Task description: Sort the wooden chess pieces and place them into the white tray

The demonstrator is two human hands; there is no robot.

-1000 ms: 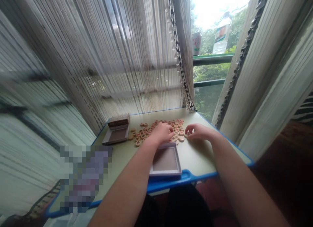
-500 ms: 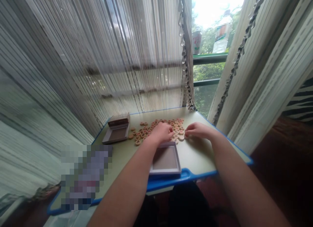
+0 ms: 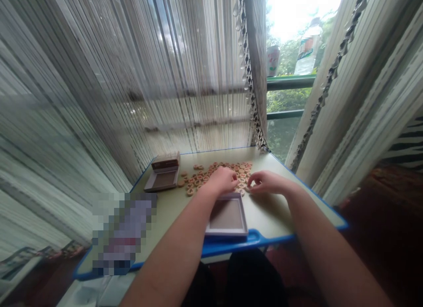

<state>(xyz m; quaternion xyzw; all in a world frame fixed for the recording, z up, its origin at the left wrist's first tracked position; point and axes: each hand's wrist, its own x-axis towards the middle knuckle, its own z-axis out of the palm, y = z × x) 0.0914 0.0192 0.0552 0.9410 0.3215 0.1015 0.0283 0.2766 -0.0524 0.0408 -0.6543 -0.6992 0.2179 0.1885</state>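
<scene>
Many round wooden xiangqi pieces (image 3: 198,183) with painted characters lie loosely spread on the pale tabletop. My left hand (image 3: 224,180) rests over the near side of the spread, its fingers curled inward; what is in them, if anything, is hidden. At the spread's right edge, my right hand (image 3: 269,182) has thumb and forefinger bent together at a pale xiangqi piece (image 3: 248,189) on the table. Close in front of my left wrist lies a shallow open box tray (image 3: 245,214), partly covered by my left forearm; its visible inside is bare.
A second shallow box part (image 3: 148,184) sits at the table's left, with a brown box (image 3: 165,160) behind it. A blurred-out flat item (image 3: 127,232) lies front left. The blue-edged table (image 3: 264,241) meets stringed curtains (image 3: 198,78). A bottle (image 3: 308,49) and a can (image 3: 272,60) stand at the window.
My right hand has drawn slightly nearer, its thumb and forefinger now more visibly bent at a piece. My left hand stays over the pieces. The whole view has shifted a little.
</scene>
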